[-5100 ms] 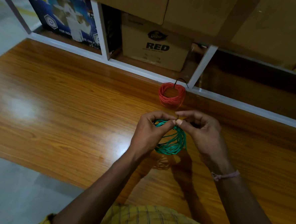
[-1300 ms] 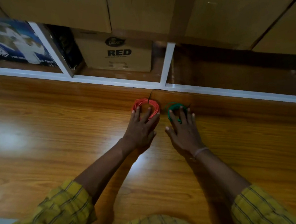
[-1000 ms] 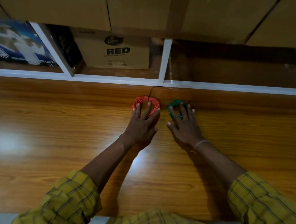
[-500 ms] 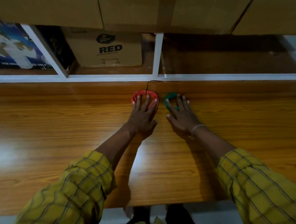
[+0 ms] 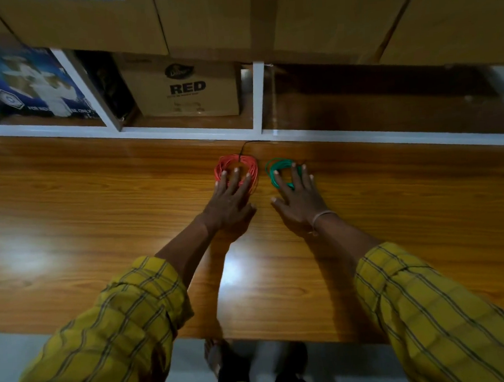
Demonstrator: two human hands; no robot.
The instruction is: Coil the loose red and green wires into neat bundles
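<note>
Tabletop (image 5: 99, 218): glossy wood-grain, reflective. Boxes (image 5: 185, 91): matt cardboard. Sleeves (image 5: 129, 325): checked cloth.

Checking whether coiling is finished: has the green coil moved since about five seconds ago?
Yes. The green coil went from held mid-table to lying beside the red coil, near the white shelf frame.

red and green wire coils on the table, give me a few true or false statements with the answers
1. The red coil lies to the left of the green coil. True.
2. The right hand lifts the green coil off the table. False: the coil lies flat under its spread fingers.
3. The left hand rests on the red coil. True.
4. The two coils overlap. False: a strip of bare table parts them.
5. The box marked RED stands on the table. False: it sits in the shelf behind.
</note>
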